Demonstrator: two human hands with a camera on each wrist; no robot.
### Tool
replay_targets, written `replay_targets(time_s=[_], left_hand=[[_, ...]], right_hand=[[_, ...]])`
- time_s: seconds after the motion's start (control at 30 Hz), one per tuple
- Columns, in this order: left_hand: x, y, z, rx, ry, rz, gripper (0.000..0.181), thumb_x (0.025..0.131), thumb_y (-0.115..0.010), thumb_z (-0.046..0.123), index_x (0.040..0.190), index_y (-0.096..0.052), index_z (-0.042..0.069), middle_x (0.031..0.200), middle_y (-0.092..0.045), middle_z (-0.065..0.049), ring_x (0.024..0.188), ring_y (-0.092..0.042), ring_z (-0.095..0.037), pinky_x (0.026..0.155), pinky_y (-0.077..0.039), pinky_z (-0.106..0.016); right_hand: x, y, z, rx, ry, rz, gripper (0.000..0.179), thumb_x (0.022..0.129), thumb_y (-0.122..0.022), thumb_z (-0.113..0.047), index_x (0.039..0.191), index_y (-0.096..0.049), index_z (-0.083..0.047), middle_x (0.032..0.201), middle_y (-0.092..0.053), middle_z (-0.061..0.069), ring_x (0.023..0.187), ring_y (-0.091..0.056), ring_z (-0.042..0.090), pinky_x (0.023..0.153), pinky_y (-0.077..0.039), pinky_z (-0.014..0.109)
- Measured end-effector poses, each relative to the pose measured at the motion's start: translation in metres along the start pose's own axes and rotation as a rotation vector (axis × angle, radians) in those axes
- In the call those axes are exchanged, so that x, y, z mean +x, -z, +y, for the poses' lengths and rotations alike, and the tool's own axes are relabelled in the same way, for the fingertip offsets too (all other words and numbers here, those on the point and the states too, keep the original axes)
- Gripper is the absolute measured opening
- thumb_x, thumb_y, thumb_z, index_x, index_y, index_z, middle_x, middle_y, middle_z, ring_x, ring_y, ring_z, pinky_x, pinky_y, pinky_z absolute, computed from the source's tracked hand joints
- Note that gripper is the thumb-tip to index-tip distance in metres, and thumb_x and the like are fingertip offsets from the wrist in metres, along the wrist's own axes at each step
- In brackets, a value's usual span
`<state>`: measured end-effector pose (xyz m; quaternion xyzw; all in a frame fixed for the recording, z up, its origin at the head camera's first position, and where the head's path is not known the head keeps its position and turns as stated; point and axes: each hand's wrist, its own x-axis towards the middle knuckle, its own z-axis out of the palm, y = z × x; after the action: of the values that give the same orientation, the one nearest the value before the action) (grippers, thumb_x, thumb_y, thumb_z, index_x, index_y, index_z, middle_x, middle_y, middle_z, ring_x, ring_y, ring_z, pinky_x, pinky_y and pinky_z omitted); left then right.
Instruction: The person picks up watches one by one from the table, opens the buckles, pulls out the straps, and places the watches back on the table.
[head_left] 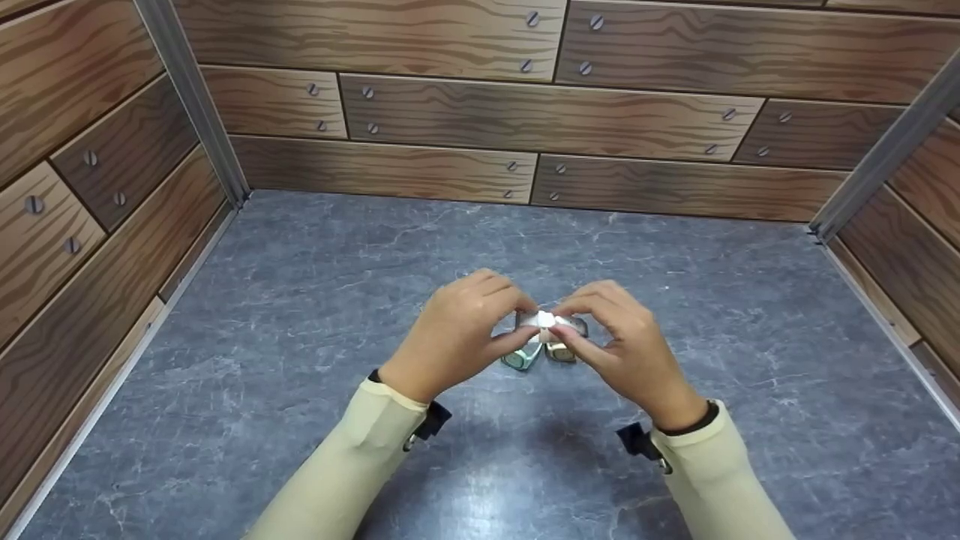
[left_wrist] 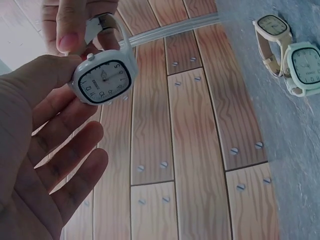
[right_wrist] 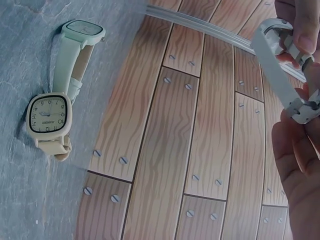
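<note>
A white wristwatch (head_left: 546, 321) is held up between both hands, its strap bent into a loop. My left hand (left_wrist: 30, 135) pinches it at the case, thumb beside the crown and the other fingers loosely spread. In the left wrist view the square dial (left_wrist: 105, 82) faces the camera. My right hand (head_left: 626, 349) pinches the strap between thumb and fingers. In the right wrist view the strap (right_wrist: 275, 67) curves down toward that hand. Below the hands, a mint green watch (right_wrist: 82, 32) and a cream watch (right_wrist: 49, 116) lie side by side, both straps looped.
The grey marbled tabletop (head_left: 337, 262) spreads out on every side of the hands. Wood-patterned panels (head_left: 450, 112) wall it at the back and both sides, with metal posts (head_left: 202, 105) at the rear corners. Both wrists carry small black cameras.
</note>
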<state>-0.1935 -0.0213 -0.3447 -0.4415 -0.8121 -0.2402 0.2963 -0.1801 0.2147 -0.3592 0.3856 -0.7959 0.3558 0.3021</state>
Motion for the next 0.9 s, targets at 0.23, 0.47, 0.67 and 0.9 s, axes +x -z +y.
replay_targets(time_s=[0.23,0.47,0.67,0.9], left_hand=[[0.0004,0.0012,0.0016,-0.038,-0.010,-0.014,0.015,0.097,-0.075,0.027,0.103,-0.078,0.014,0.096,-0.073,0.004,0.090,-0.063,-0.012,0.078,-0.053,-0.024],[0.0000,0.0012,0.0018,0.014,-0.015,-0.016,0.011,0.094,-0.077,0.022,0.099,-0.077,0.013,0.094,-0.071,0.003,0.087,-0.061,-0.012,0.077,-0.053,-0.024],[0.0010,-0.0006,0.0038,0.046,-0.027,-0.021,0.010,0.093,-0.077,0.022,0.098,-0.076,0.013,0.095,-0.070,0.003,0.090,-0.062,-0.013,0.080,-0.054,-0.025],[-0.0011,0.0016,0.0042,-0.021,0.103,-0.060,0.011,0.093,-0.076,0.022,0.100,-0.073,0.014,0.096,-0.069,0.003,0.088,-0.065,-0.013,0.074,-0.056,-0.027]], right_hand=[[0.0000,-0.0007,-0.0009,0.027,0.008,-0.010,0.009,0.093,-0.078,-0.010,0.100,-0.075,-0.009,0.099,-0.070,0.004,0.093,-0.062,0.019,0.086,-0.049,0.023],[-0.0010,0.0004,-0.0008,-0.027,-0.011,-0.068,0.024,0.085,-0.083,-0.004,0.107,-0.074,-0.008,0.105,-0.070,0.003,0.100,-0.062,0.019,0.090,-0.050,0.025],[-0.0004,0.0014,-0.0042,-0.092,-0.026,-0.122,0.019,0.089,-0.081,-0.009,0.108,-0.076,-0.010,0.105,-0.071,0.000,0.099,-0.062,0.017,0.086,-0.050,0.025],[0.0001,0.0010,-0.0020,-0.086,-0.004,-0.092,0.023,0.087,-0.082,-0.005,0.109,-0.075,-0.009,0.106,-0.071,0.000,0.097,-0.062,0.016,0.085,-0.050,0.022]])
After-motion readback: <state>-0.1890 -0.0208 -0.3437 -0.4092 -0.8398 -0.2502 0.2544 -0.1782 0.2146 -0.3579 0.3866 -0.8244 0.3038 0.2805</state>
